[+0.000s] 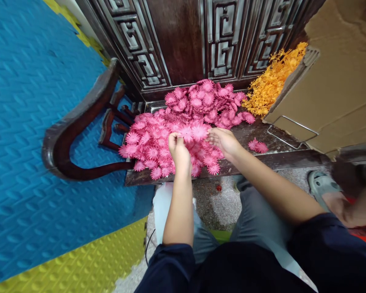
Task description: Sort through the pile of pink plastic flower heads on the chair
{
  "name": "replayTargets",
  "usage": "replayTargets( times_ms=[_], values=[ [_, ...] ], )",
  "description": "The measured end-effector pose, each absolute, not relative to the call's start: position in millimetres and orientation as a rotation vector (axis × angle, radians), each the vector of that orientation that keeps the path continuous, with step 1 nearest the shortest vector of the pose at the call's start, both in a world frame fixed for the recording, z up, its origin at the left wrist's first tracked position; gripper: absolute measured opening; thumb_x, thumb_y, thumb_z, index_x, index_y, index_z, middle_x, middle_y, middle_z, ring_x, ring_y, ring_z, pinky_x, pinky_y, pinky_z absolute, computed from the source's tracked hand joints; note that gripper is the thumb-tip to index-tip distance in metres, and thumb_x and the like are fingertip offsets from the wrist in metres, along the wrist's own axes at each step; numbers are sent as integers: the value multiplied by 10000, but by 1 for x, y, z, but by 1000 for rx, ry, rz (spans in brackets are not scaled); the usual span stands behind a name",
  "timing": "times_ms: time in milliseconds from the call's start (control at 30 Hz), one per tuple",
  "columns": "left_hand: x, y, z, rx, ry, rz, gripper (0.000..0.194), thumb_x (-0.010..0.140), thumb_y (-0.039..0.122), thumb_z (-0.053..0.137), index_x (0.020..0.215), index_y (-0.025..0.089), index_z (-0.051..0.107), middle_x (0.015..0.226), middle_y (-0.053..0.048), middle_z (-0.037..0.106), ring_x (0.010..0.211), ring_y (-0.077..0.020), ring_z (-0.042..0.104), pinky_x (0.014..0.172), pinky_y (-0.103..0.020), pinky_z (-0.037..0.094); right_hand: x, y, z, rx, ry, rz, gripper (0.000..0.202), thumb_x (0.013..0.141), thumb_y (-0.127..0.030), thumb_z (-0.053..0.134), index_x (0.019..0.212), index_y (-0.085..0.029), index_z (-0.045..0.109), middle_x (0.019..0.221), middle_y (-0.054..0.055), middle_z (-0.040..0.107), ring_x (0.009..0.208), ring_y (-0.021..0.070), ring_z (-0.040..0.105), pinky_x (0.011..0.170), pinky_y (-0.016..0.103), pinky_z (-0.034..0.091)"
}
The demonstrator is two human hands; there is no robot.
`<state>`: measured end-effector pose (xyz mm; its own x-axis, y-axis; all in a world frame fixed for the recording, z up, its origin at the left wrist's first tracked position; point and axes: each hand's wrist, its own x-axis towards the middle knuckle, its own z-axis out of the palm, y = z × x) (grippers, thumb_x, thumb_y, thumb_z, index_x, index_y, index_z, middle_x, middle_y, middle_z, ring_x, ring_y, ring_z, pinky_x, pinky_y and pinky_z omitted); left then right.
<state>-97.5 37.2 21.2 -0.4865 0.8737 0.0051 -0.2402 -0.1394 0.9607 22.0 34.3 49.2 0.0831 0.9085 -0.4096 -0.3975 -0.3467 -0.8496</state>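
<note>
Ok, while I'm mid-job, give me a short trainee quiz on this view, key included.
1. What colour are the flowers between the left hand and the right hand?
2. True or false: the orange pile lies beside the cardboard.
3. Which is nearer the small separate flower cluster: A) the wire loop, or B) the curved wooden armrest?
Key: 1. Pink; 2. True; 3. A.

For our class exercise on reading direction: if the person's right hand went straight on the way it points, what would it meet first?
Most likely the pink flowers between the right hand and the left hand; the right hand may already touch their edge, but depth is unclear.
</note>
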Motion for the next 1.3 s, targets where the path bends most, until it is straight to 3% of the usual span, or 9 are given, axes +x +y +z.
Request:
replayTargets(
  times_ms=[233, 500, 633, 833, 1300],
  values=[
    [-108, 39, 36, 273, 1371, 1917, 143, 758, 52, 387, 697, 181, 390, 581, 59, 362, 472, -49, 341, 498, -178, 279, 25, 36, 48, -1255, -532, 1444, 101, 696, -169, 534, 595, -164, 544, 525, -53, 545, 482, 61, 531, 508, 192, 361],
    [-116, 40, 39, -34, 1253, 1682, 114, 857, 198, 389, 753, 175, 431, 619, 52, 443, 432, -33, 355, 471, -189, 259, 29, 38, 47, -1314, -654, 1430, 24, 673, -169, 564, 651, -169, 555, 581, -68, 556, 481, 49, 523, 521, 190, 360],
    [-111, 39, 34, 272, 1273, 1660, 45, 789, 208, 507, 809, 179, 535, 636, 44, 497, 474, -39, 407, 509, -189, 304, 25, 36, 47, -1342, -659, 1483, 37, 682, -172, 554, 645, -168, 552, 589, -60, 585, 474, 47, 528, 509, 184, 356],
    [-92, 33, 26, 1196, 1288, 1476, 88, 717, 246, 625, 765, 176, 649, 773, -12, 636, 719, -99, 548, 698, -221, 413, 24, 37, 42, -1256, -808, 1411, 23, 633, -204, 602, 635, -182, 595, 601, -56, 598, 526, 64, 533, 533, 198, 383],
    [-96, 28, 28, 1394, 1407, 1436, 77, 725, 241, 632, 699, 174, 658, 764, -30, 603, 757, -134, 556, 742, -265, 428, 29, 36, 42, -1049, -1080, 1355, 40, 599, -223, 684, 617, -195, 663, 614, -31, 633, 624, 91, 550, 700, 250, 438]
  ],
)
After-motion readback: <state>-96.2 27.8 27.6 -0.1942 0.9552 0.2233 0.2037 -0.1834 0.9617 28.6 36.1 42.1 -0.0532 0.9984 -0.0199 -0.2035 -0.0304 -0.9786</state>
